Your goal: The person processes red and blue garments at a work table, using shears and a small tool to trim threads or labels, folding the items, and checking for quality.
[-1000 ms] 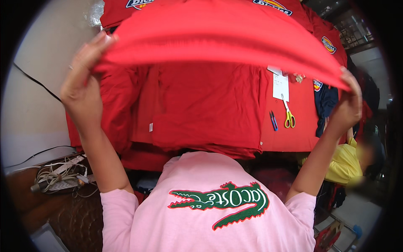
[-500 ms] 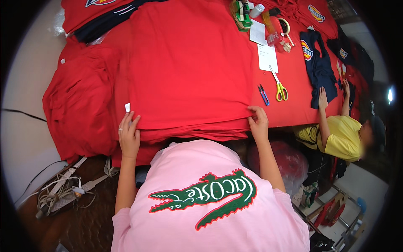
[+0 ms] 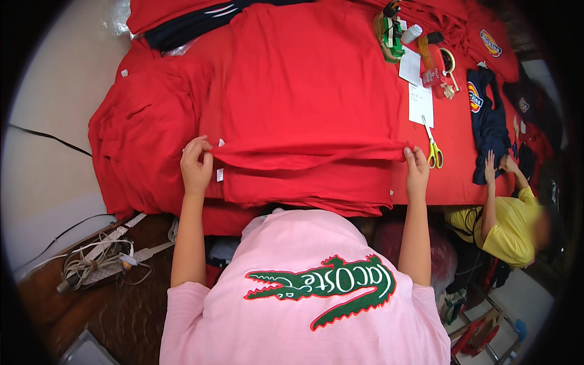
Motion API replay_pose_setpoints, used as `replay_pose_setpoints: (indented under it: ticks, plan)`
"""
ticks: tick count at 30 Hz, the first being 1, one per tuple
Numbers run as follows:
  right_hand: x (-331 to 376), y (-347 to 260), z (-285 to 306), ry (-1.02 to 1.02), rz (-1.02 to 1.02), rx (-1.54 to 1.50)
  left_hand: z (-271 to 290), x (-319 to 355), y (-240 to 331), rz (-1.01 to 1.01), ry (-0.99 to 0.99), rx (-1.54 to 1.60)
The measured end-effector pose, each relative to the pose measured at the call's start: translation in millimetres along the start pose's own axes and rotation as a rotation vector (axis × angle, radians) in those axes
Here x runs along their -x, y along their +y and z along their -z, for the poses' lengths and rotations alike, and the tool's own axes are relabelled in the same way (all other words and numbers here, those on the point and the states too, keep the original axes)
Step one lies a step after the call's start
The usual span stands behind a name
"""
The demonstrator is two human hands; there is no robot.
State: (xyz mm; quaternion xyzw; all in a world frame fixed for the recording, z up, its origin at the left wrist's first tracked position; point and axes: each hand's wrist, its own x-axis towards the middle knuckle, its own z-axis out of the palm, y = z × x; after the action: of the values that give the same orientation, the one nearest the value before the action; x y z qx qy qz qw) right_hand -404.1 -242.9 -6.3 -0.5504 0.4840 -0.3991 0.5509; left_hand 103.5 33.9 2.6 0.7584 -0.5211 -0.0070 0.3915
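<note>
Overall, a red-covered table [image 3: 444, 190] spans the scene, with layered red fabric [image 3: 304, 199] at its near side. Upon these layers lies the red garment [image 3: 310, 91]. The step in hand, judged from the pose, is the handling of its near edge, which is held raised between two hands; the next move seems to call for level hands and even tension across that edge. The garment's long axis appears to run near to far, its held edge facing the person and stretching left to right; its far end is hard to make out. The left hand [image 3: 197, 167] pinches the edge's left corner between thumb and fingers; the right hand [image 3: 417, 172] likewise grasps the right corner, just left of the yellow-handled scissors [image 3: 434, 155]. Smallest, a white label [image 3: 220, 175] lies near the left hand, on the lower layers
</note>
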Motion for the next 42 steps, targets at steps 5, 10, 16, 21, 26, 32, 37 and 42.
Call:
replay_pose_setpoints:
  ticks: [5,10,16,21,26,32,37,42]
  plan:
    - [-60.0,-5.6,-30.5,0.077,0.041,0.419,-32.9,-52.3,-35.6,0.422,-0.13,0.077]
    - [-45.0,-22.8,-89.8,0.234,0.468,0.819,-42.6,-53.9,33.2,0.1,0.031,-0.155]
    - [22.7,-8.5,-188.4,-0.465,0.651,0.779,-126.9,6.8,118.4,-0.387,-0.502,-0.134]
    - [22.3,15.3,-150.7,-0.444,0.516,1.168,-109.4,-1.2,82.9,-0.207,-0.504,-0.225]
    - [-0.2,10.0,-85.3,-0.234,0.48,1.239,-87.2,-8.3,45.6,-0.102,-0.412,-0.286]
    - [-21.7,-15.1,-115.4,-0.133,0.609,1.103,-88.2,-35.8,48.0,-0.087,-0.32,-0.238]
    - [-14.9,-16.9,-197.7,-0.272,0.558,0.91,-86.5,-54.8,54.5,-0.047,-0.417,-0.238]
    - [-14.9,-16.9,-203.2,-0.362,0.472,0.917,-79.4,-61.3,54.2,-0.021,-0.49,-0.224]
